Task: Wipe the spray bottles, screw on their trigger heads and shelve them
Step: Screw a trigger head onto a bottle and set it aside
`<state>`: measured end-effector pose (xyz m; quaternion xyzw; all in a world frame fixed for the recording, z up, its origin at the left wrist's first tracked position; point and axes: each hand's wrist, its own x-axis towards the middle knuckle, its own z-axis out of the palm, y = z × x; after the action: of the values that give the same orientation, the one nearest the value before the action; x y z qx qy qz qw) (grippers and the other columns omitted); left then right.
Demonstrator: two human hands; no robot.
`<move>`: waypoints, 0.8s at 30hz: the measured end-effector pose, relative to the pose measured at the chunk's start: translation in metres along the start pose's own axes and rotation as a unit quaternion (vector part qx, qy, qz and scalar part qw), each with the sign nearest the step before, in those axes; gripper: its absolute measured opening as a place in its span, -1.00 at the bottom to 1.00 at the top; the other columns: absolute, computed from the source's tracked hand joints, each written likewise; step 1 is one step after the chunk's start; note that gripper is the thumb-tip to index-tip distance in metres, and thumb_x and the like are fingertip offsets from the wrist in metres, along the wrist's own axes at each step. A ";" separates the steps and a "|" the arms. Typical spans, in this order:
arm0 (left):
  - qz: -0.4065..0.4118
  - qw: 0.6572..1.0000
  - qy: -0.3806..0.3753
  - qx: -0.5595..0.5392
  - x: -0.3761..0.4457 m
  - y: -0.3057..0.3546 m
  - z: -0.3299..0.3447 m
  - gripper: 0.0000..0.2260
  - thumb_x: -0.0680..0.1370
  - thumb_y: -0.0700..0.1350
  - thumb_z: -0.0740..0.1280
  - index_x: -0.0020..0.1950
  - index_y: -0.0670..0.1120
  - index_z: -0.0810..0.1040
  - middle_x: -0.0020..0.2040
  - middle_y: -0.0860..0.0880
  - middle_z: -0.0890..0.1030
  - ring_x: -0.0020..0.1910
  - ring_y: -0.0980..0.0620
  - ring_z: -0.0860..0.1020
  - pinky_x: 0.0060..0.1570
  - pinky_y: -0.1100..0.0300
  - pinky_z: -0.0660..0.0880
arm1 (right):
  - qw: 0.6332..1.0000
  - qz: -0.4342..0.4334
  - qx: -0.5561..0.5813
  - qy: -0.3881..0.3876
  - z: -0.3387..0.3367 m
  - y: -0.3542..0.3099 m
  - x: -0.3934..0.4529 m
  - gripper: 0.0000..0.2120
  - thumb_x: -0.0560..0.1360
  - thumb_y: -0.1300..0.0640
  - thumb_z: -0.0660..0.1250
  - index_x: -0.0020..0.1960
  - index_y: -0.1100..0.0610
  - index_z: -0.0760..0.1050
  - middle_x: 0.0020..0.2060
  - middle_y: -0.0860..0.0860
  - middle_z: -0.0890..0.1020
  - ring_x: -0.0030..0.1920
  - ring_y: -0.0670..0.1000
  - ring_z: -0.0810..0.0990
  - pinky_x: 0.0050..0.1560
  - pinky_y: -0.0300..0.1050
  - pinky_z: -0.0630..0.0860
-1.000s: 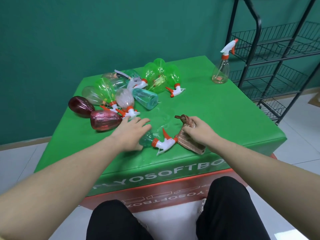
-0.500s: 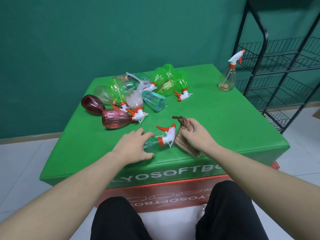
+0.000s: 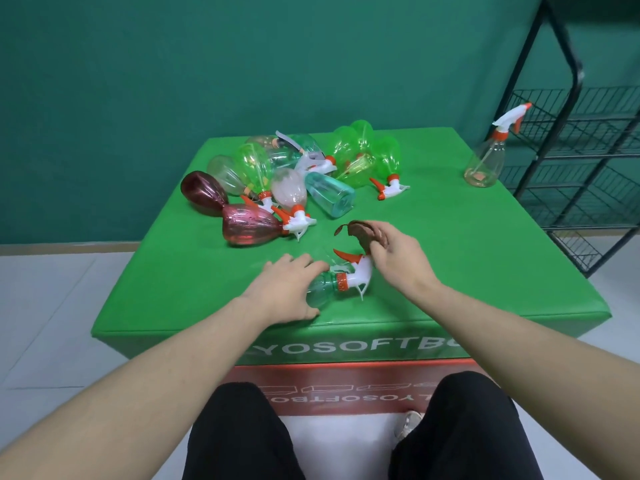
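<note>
A teal wall backed a green padded bench [image 3: 450,271] with white lettering along its front edge. Near that front edge the left hand [image 3: 287,289] lay over a pale teal spray bottle [image 3: 320,289] resting on its side, fingers curled loosely over the body and the thumb tucked against its near side. The bottle's white trigger head [image 3: 360,271], with an orange collar and orange lever, pointed to the right. Just above that head the right hand [image 3: 398,254] pinched a bunched brown cloth [image 3: 363,232], lifted clear of the bench, the fingers folded round it. Farther back on the left, a heap of bottles [image 3: 294,174] lay tumbled together: two dark red ones nearest the left edge, clear and green ones behind, a teal one with its open base facing forward, and several white-and-orange trigger heads among them. Well apart, at the far right corner of the bench, a clear bottle [image 3: 485,164] stood upright with its trigger head fitted. Beside that corner stood a black wire rack [image 3: 588,150] with several shelves. Black-trousered knees showed at the bottom, over a pale tiled floor.
</note>
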<state>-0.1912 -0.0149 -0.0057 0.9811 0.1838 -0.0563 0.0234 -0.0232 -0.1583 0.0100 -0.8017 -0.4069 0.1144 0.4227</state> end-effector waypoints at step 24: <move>0.014 0.998 0.034 -0.056 0.003 -0.013 0.007 -0.20 0.43 0.24 0.51 0.58 0.05 0.28 0.45 0.04 0.47 0.37 -0.04 0.44 0.39 -0.11 0.42 | 0.854 -0.211 -0.384 -0.281 -0.020 0.006 0.010 -0.36 0.55 -0.20 -0.19 0.58 -0.14 0.24 0.58 -0.17 0.22 0.61 -0.03 0.10 0.58 0.11 0.12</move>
<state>-0.1933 -0.0023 -0.0129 0.9820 0.1736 -0.0120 0.0732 -0.0027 -0.1640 0.0191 -0.7286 -0.6795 0.0778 -0.0370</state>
